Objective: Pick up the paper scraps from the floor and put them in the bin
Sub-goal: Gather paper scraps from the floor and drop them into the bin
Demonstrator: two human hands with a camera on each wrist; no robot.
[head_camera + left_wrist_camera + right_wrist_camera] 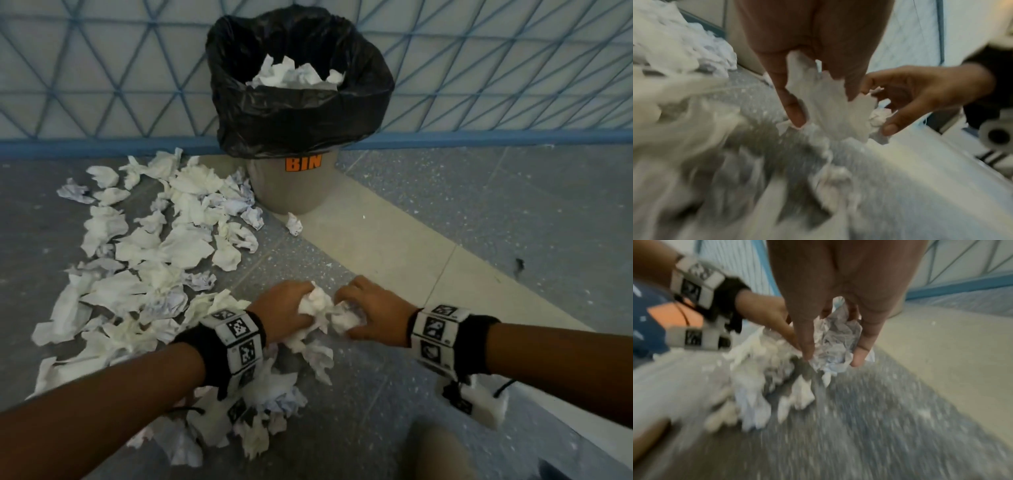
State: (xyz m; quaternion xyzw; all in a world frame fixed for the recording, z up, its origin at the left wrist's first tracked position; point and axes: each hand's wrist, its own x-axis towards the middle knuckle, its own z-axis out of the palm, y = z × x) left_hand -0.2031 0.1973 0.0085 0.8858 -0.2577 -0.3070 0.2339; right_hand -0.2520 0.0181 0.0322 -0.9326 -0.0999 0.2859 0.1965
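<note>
Several crumpled white paper scraps (164,246) litter the grey floor left of the bin (291,185), a grey tub lined with a black bag (298,113) and partly filled with paper (291,75). Low in the middle, my left hand (287,308) grips a white scrap (313,303), seen as a flat torn scrap (828,104) between thumb and fingers. Right beside it my right hand (370,308) holds a crumpled scrap (346,320), a printed wad of paper (836,340) pinched between thumb and fingers. The two hands almost touch.
A wall with blue triangular lines (102,68) runs behind the bin. A pale tile strip (394,246) crosses the floor diagonally. More scraps (267,404) lie under my left forearm, one scrap (294,224) by the bin's base, another (486,404) beneath my right wrist.
</note>
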